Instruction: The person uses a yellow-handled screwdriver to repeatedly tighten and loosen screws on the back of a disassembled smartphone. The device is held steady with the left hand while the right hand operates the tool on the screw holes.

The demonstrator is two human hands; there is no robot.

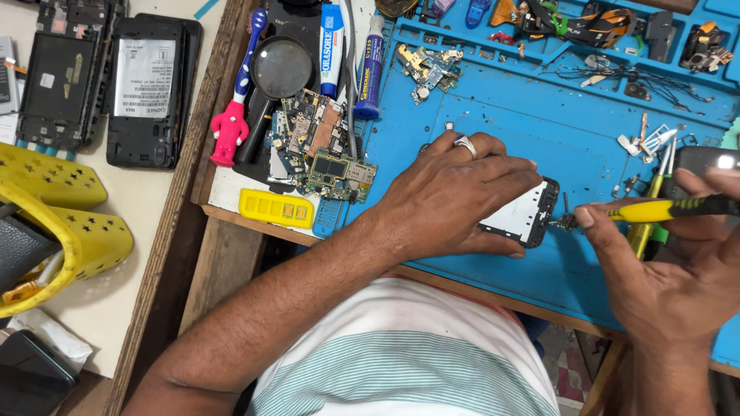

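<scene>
My left hand [451, 196], with a ring on one finger, lies flat over a black phone [524, 219] on the blue work mat [539, 131] and presses it down. Only the phone's right end shows, with a pale inner panel. My right hand [663, 270] grips a yellow-and-black screwdriver [671, 208], held level and pointing left. Its tip sits at a small metal part [565, 221] just off the phone's right edge.
Bare circuit boards [320, 146], a magnifying glass [281, 68], a pink-handled toothbrush [235, 108], glue tubes [371, 65] and a yellow case [276, 208] lie left of the mat. Two opened phones [146, 92] and a yellow perforated basket [62, 208] rest on the left table. Small parts fill the mat's top trays.
</scene>
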